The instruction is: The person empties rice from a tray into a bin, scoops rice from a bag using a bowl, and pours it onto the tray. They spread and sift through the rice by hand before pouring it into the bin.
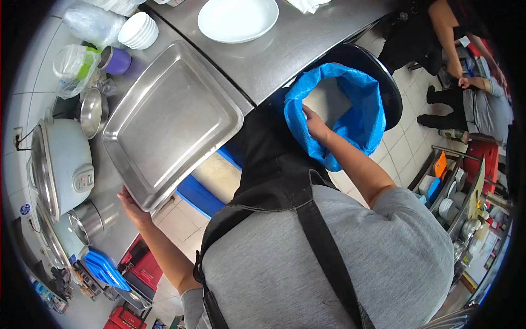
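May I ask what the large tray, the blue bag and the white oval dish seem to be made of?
The large tray looks like stainless steel, with a satin grey finish and soft reflections. The blue bag seems to be plastic, given its shiny, crinkled walls. The white oval dish is smooth and glossy, perhaps ceramic or melamine.

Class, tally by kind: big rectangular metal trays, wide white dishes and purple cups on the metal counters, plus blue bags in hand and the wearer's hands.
Metal tray: 1
White dish: 1
Purple cup: 1
Blue bag: 1
Hands: 2 (left hand, right hand)
Total: 6
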Demonstrator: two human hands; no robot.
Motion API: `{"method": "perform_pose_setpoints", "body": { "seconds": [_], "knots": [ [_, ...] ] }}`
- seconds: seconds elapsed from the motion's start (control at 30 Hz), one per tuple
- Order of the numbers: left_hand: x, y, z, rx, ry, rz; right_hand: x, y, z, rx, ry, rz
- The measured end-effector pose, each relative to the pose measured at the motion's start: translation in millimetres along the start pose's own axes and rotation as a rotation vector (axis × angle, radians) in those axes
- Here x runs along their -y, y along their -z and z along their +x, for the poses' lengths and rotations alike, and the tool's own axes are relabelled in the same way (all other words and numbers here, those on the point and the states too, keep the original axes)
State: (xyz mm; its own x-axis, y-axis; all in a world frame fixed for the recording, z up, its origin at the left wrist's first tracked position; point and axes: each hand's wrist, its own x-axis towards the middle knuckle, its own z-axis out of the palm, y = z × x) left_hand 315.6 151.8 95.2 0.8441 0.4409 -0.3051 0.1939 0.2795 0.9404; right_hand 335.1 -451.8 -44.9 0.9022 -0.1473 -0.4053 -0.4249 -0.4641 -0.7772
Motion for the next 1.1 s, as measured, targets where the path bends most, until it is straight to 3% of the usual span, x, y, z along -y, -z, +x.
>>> {"method": "perform_pose_setpoints", "body": {
  "seconds": [0.07, 0.13, 0.2, 0.27, 0.43, 0.6, 0.7, 0.83, 0.97, 1.07, 1.1],
  "knots": [
    [5.0, 8.6, -1.2, 0.033, -0.034, -0.041, -19.2, 14.1, -5.9, -0.194, 0.017, -0.485],
    [11.4, 21.0, -5.5, 0.071, -0.094, -0.064, -29.3, 38.7, -12.0, -0.44, -0.255, -0.476],
    [15.5, 29.4, -7.8, -0.04, -0.105, -0.115, -37.5, 71.4, -10.1, -0.645, -0.499, -0.426],
    [21.9, 30.0, -6.0, -0.083, -0.141, -0.103, -59.0, 106.0, -11.6, -0.775, -0.398, -0.565],
    [31.0, 47.2, 1.8, -0.115, -0.231, 0.056, -72.9, 111.6, 2.3, -0.702, -0.518, -0.588],
    [36.2, 51.0, 6.8, -0.182, -0.231, -0.003, -69.7, 107.1, -7.9, -0.592, -0.539, -0.573],
    [40.5, 54.1, 5.7, -0.136, -0.218, -0.061, -95.9, 105.2, -7.8, -0.632, -0.488, -0.539],
    [44.9, 59.7, -6.2, -0.143, -0.235, -0.046, -86.8, 101.2, 7.9, -0.67, -0.604, -0.554],
    [48.0, 75.1, -5.7, -0.141, -0.305, 0.071, -87.7, 100.3, 9.2, -0.74, -0.561, -0.487],
    [35.5, 98.5, 4.7, -0.058, -0.191, -0.086, -80.3, 101.6, -18.4, -0.744, -0.397, -0.48],
    [24.1, 90.9, 1.5, -0.178, -0.232, -0.008, -73.3, 103.2, -33.6, -0.719, -0.303, -0.498]
  ]
}}
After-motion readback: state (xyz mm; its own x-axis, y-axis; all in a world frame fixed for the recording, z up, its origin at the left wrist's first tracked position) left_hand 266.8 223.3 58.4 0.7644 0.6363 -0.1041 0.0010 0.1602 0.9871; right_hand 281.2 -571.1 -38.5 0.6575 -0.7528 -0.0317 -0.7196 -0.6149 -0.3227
